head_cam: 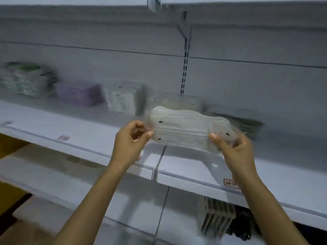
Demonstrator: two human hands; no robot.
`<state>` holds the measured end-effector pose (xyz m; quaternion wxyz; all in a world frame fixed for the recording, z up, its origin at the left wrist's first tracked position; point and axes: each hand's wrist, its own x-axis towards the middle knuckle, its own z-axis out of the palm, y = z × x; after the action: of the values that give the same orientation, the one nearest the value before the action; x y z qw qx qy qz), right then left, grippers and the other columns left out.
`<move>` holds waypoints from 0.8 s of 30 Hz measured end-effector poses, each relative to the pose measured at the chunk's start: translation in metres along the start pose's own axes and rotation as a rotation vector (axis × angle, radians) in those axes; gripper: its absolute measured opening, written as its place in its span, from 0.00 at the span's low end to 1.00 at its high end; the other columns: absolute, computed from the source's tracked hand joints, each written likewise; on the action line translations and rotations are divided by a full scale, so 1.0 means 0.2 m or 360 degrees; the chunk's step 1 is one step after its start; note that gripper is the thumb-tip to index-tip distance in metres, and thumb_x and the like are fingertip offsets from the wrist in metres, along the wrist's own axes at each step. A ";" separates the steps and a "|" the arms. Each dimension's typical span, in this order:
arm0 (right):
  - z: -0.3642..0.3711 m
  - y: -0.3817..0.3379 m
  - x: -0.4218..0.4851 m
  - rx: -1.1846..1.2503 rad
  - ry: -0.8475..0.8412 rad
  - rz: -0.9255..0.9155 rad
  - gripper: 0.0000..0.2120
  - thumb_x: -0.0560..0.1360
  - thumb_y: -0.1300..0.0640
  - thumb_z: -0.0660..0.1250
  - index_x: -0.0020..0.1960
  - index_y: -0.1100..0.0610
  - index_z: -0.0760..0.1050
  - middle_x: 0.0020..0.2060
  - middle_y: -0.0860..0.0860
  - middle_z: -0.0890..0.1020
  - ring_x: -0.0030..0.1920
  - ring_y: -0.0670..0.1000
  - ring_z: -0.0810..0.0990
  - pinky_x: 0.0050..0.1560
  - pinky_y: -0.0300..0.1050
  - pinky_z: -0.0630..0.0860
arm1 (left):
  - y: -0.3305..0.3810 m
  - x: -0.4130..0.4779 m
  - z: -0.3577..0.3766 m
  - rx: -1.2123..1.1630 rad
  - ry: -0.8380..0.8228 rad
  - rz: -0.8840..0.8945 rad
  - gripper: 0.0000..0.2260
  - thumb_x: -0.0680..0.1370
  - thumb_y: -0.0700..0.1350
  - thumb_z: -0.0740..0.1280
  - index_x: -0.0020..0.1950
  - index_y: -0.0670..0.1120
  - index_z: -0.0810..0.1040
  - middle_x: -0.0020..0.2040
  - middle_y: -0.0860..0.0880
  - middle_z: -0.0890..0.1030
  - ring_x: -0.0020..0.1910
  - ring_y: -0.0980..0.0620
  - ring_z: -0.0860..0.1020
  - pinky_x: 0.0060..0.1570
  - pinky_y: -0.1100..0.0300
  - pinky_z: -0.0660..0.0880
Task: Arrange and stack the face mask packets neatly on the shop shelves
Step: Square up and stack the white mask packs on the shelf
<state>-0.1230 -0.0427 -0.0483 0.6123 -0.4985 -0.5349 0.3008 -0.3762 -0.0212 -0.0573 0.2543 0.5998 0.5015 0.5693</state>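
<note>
Two hands hold one clear packet of pale face masks point(185, 129) up in front of the middle shelf point(88, 138), just above its front edge. The left hand point(131, 137) pinches the packet's left end between thumb and curled fingers; the right hand point(235, 147) grips the right end, thumb on the near face and fingers wrapped behind. The packet lies roughly level, its right end a little lower, and small dark dots show near its corners.

Several stacks sit further back on the same shelf, all blurred: a green-and-white stack point(28, 80) at far left, a purple stack point(79, 94) beside it, a white stack point(125, 98) next, a low pale pile point(175, 101) directly behind the held packet, and a grey-green pile point(244, 119) to the right. A slotted upright point(184, 68) runs up the back panel. Below the shelf, at lower right, a beige ribbed box point(217, 218) stands beside dark items point(242, 225) too blurred to identify.
</note>
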 end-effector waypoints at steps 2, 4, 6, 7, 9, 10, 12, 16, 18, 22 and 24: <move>-0.03 0.01 0.09 -0.0123 0.0136 -0.0007 0.08 0.72 0.58 0.73 0.47 0.49 0.77 0.40 0.43 0.82 0.39 0.34 0.80 0.39 0.28 0.74 | -0.06 0.13 0.10 0.0090 -0.0212 0.0078 0.05 0.75 0.40 0.72 0.44 0.44 0.76 0.42 0.48 0.82 0.43 0.55 0.81 0.46 0.62 0.78; -0.07 0.03 0.16 -0.0249 0.0286 -0.0019 0.11 0.72 0.61 0.73 0.39 0.50 0.72 0.27 0.41 0.76 0.27 0.32 0.74 0.29 0.24 0.67 | -0.11 0.24 0.20 0.0139 -0.0373 0.0135 0.06 0.75 0.40 0.71 0.44 0.41 0.75 0.42 0.49 0.83 0.43 0.59 0.81 0.46 0.68 0.76; -0.12 0.08 0.21 -0.0407 0.0294 0.0003 0.08 0.72 0.61 0.73 0.47 0.53 0.75 0.26 0.39 0.75 0.28 0.32 0.74 0.29 0.25 0.67 | -0.17 0.34 0.29 0.0219 -0.0508 0.0203 0.07 0.74 0.40 0.72 0.41 0.47 0.74 0.41 0.51 0.82 0.42 0.59 0.81 0.43 0.70 0.75; -0.14 0.12 0.22 -0.0548 0.0229 0.0075 0.12 0.73 0.60 0.72 0.54 0.55 0.75 0.33 0.39 0.77 0.35 0.33 0.76 0.34 0.25 0.68 | -0.20 0.37 0.34 0.0305 -0.0583 0.0244 0.11 0.74 0.41 0.72 0.39 0.53 0.72 0.39 0.54 0.82 0.41 0.58 0.81 0.42 0.68 0.75; -0.16 0.19 0.21 -0.0852 0.0004 0.0309 0.20 0.75 0.57 0.70 0.65 0.54 0.69 0.49 0.43 0.75 0.49 0.42 0.75 0.46 0.33 0.68 | -0.28 0.40 0.41 0.0508 -0.0747 0.0267 0.15 0.75 0.42 0.70 0.36 0.57 0.68 0.35 0.58 0.78 0.36 0.58 0.78 0.38 0.62 0.73; -0.17 0.21 0.20 -0.0909 -0.0036 0.0426 0.19 0.76 0.58 0.69 0.65 0.52 0.68 0.51 0.43 0.74 0.50 0.43 0.73 0.48 0.34 0.67 | -0.31 0.40 0.43 0.0552 -0.0798 0.0251 0.16 0.76 0.43 0.70 0.36 0.57 0.67 0.32 0.58 0.76 0.33 0.59 0.76 0.37 0.62 0.71; -0.20 0.23 0.19 -0.0801 -0.0019 0.0491 0.13 0.77 0.59 0.67 0.61 0.54 0.72 0.50 0.43 0.78 0.46 0.42 0.76 0.41 0.30 0.70 | -0.31 0.42 0.48 0.0450 -0.0806 0.0233 0.15 0.76 0.41 0.69 0.36 0.56 0.69 0.32 0.58 0.77 0.32 0.61 0.76 0.35 0.69 0.69; -0.34 0.15 0.34 -0.0250 0.0401 0.0449 0.12 0.75 0.63 0.70 0.57 0.55 0.75 0.45 0.48 0.82 0.44 0.47 0.81 0.37 0.35 0.77 | -0.13 0.55 0.59 0.0130 -0.0684 0.0207 0.11 0.76 0.41 0.70 0.53 0.54 0.73 0.41 0.54 0.80 0.35 0.66 0.78 0.34 0.76 0.69; -0.42 0.10 0.47 -0.0121 0.0541 0.0411 0.14 0.75 0.63 0.70 0.58 0.55 0.73 0.44 0.52 0.81 0.36 0.48 0.80 0.32 0.37 0.78 | -0.02 0.64 0.67 0.0000 -0.0630 0.0253 0.22 0.75 0.41 0.71 0.64 0.56 0.68 0.45 0.55 0.79 0.34 0.64 0.78 0.33 0.75 0.70; -0.58 0.07 0.79 -0.0419 0.0524 0.0488 0.14 0.75 0.60 0.70 0.59 0.54 0.70 0.36 0.51 0.79 0.25 0.45 0.77 0.25 0.37 0.73 | 0.13 0.82 0.91 0.0353 -0.0662 0.0486 0.24 0.76 0.41 0.70 0.70 0.51 0.67 0.60 0.51 0.71 0.39 0.57 0.78 0.40 0.71 0.70; -0.63 0.10 0.92 -0.0726 0.0430 0.0589 0.09 0.74 0.59 0.70 0.52 0.57 0.72 0.33 0.55 0.77 0.27 0.48 0.75 0.25 0.36 0.67 | 0.12 0.87 1.04 0.0635 -0.0763 0.0498 0.20 0.77 0.41 0.68 0.68 0.49 0.70 0.65 0.45 0.68 0.51 0.46 0.78 0.50 0.62 0.71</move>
<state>0.0469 0.0928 0.0065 0.4852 -0.7471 -0.4027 0.2104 -0.2006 0.1802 -0.0076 0.1522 0.8240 0.4308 0.3350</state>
